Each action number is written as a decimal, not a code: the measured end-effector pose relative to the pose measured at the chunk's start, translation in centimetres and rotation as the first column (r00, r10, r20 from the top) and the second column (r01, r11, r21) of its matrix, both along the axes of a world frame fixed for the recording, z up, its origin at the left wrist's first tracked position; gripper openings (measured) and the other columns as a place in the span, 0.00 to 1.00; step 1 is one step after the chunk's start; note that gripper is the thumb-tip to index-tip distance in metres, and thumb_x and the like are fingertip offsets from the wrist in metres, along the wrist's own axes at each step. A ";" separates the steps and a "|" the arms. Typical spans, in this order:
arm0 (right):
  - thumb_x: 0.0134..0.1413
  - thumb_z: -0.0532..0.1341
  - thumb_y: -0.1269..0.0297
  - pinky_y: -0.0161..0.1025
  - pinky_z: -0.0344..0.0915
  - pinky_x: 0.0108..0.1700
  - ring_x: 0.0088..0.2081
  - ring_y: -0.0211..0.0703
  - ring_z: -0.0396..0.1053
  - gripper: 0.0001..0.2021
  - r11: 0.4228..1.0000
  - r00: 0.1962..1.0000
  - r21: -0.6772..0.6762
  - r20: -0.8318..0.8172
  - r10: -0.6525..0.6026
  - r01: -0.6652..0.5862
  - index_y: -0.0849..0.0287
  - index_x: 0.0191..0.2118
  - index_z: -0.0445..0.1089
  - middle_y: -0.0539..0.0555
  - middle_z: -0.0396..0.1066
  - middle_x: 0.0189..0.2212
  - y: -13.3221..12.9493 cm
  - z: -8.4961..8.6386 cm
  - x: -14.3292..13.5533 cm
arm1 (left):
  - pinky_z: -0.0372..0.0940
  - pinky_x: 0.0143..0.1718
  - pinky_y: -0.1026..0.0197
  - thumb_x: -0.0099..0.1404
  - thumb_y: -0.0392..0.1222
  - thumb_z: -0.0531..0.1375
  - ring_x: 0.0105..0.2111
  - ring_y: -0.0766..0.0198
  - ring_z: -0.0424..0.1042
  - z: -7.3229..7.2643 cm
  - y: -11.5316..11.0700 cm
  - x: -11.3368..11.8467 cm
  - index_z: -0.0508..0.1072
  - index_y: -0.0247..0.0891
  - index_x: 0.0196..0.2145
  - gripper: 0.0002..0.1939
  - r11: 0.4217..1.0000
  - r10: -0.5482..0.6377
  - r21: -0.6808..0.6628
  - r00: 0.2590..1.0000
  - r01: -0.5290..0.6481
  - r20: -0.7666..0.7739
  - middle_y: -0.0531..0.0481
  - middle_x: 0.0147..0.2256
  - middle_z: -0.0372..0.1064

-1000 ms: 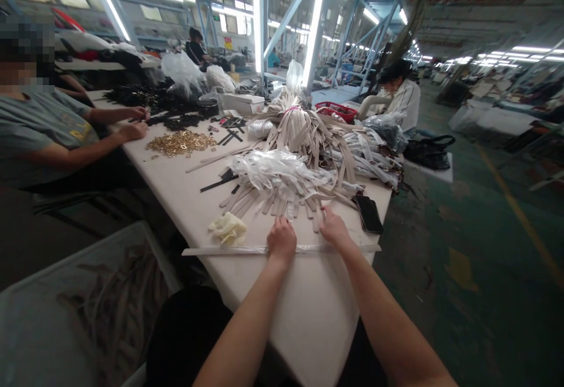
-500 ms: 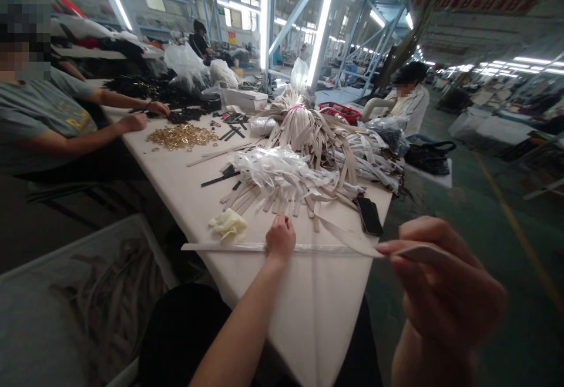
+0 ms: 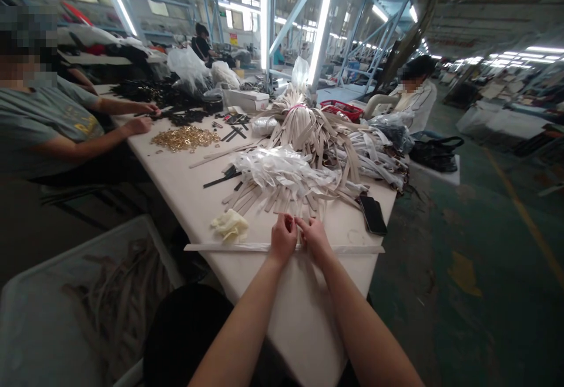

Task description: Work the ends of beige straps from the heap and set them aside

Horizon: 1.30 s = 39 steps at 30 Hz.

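Near the middle of the table, my left hand [image 3: 283, 238] is closed, its thumb and fingers pinched together over something too small to make out. My right hand [image 3: 314, 239] almost meets it at the fingertips, also pinching. A blurred beige strap [image 3: 301, 239] shows between the hands and trails down by the right wrist. Under both wrists a long pale strip in clear plastic [image 3: 238, 248] lies crosswise on the table. Just beyond the fingers, ends of many beige straps [image 3: 282, 200] stick out from under crumpled plastic wrap [image 3: 282, 167].
A crumpled pale-yellow cloth [image 3: 230, 225] lies left, a black phone [image 3: 372, 215] right. Farther back are gold buckles [image 3: 185, 138], a tied strap bundle [image 3: 304, 118] and a red basket [image 3: 341, 108]. A co-worker [image 3: 66, 123] works at left. A white bin [image 3: 83, 246] holds straps below.
My right hand has come in from the far right, where it held up a beige strap, to beside my left hand. The left hand has stayed nearly in place. The view shifted slightly.
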State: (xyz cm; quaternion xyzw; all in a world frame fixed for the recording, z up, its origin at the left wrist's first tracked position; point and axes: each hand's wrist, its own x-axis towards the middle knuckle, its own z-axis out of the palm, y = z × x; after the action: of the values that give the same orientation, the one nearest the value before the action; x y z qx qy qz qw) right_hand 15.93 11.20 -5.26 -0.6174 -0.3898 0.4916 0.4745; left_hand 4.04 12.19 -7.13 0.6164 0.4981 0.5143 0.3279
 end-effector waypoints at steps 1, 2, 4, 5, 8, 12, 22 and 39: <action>0.49 0.65 0.47 0.31 0.53 0.15 0.13 0.32 0.56 0.19 1.000 1.000 0.008 -0.002 -0.010 0.010 0.57 0.26 0.63 0.44 0.61 0.14 0.1 -0.6 0.1 | 0.64 0.33 0.63 0.65 0.42 0.58 0.30 0.62 0.73 0.1 -0.1 0.1 0.66 0.40 0.39 0.06 1.000 -0.015 0.010 0.999 0.016 -0.031 0.49 0.30 0.72; 0.49 0.65 0.48 0.31 0.53 0.15 0.13 0.32 0.56 0.18 1.000 1.000 0.019 -0.002 -0.023 0.023 0.57 0.25 0.62 0.44 0.60 0.14 0.2 -1.0 0.2 | 0.65 0.34 0.62 0.65 0.41 0.57 0.30 0.62 0.73 0.3 -0.2 0.2 0.67 0.40 0.39 0.05 0.999 -0.030 0.018 0.998 0.031 -0.059 0.49 0.31 0.72; 0.50 0.64 0.51 0.32 0.54 0.15 0.13 0.33 0.57 0.16 0.999 1.000 0.032 -0.015 -0.027 0.028 0.57 0.24 0.62 0.44 0.60 0.14 0.3 -1.4 0.5 | 0.65 0.34 0.62 0.65 0.40 0.57 0.30 0.62 0.72 0.6 -0.4 0.3 0.68 0.40 0.38 0.03 0.997 -0.067 0.025 0.992 0.070 -0.108 0.49 0.30 0.72; 0.50 0.64 0.53 0.32 0.54 0.15 0.13 0.33 0.57 0.15 0.999 0.999 0.040 -0.022 -0.023 0.024 0.57 0.24 0.62 0.44 0.60 0.14 0.4 -1.5 0.6 | 0.65 0.34 0.63 0.65 0.39 0.57 0.30 0.63 0.72 0.7 -0.5 0.3 0.69 0.40 0.37 0.02 0.996 -0.086 0.024 0.988 0.090 -0.130 0.50 0.30 0.72; 0.49 0.64 0.56 0.32 0.55 0.15 0.12 0.34 0.58 0.12 0.998 0.999 0.058 -0.037 -0.001 0.003 0.57 0.25 0.64 0.44 0.62 0.14 0.5 -1.7 1.1 | 0.65 0.34 0.63 0.63 0.34 0.56 0.29 0.64 0.71 0.9 -0.9 0.3 0.71 0.40 0.34 0.05 0.996 -0.094 -0.005 0.982 0.094 -0.164 0.50 0.30 0.72; 0.46 0.67 0.53 0.32 0.54 0.15 0.13 0.34 0.58 0.14 0.997 0.997 0.075 -0.060 0.039 -0.034 0.59 0.28 0.68 0.44 0.62 0.13 0.2 -2.1 1.5 | 0.67 0.35 0.63 0.60 0.29 0.55 0.28 0.65 0.73 0.7 -1.8 0.4 0.74 0.37 0.32 0.10 0.999 -0.042 -0.040 0.992 0.037 -0.116 0.48 0.33 0.73; 0.50 0.64 0.44 0.32 0.54 0.15 0.12 0.35 0.59 0.21 0.990 0.995 0.110 0.054 0.081 -0.087 0.60 0.36 0.73 0.46 0.66 0.15 -0.2 -2.1 1.4 | 0.71 0.37 0.60 0.63 0.29 0.54 0.31 0.63 0.75 -0.1 -4.1 -1.0 0.78 0.37 0.42 0.15 0.998 0.041 0.036 0.999 -0.042 0.025 0.45 0.37 0.75; 0.51 0.63 0.56 0.32 0.55 0.22 0.17 0.35 0.59 0.11 0.966 0.973 0.181 0.170 0.155 -0.186 0.60 0.29 0.73 0.45 0.64 0.15 -0.7 -2.5 0.9 | 0.67 0.35 0.61 0.63 0.39 0.60 0.30 0.63 0.72 0.6 -4.3 -0.9 0.75 0.37 0.38 0.06 0.997 0.071 0.010 0.998 -0.070 -0.004 0.47 0.34 0.73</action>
State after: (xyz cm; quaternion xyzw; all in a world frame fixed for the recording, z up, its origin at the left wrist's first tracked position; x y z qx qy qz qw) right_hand 16.85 10.54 -7.74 -0.5681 -0.5237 0.4405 0.4571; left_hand 3.17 7.88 -6.50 0.6011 0.5177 0.5266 0.3055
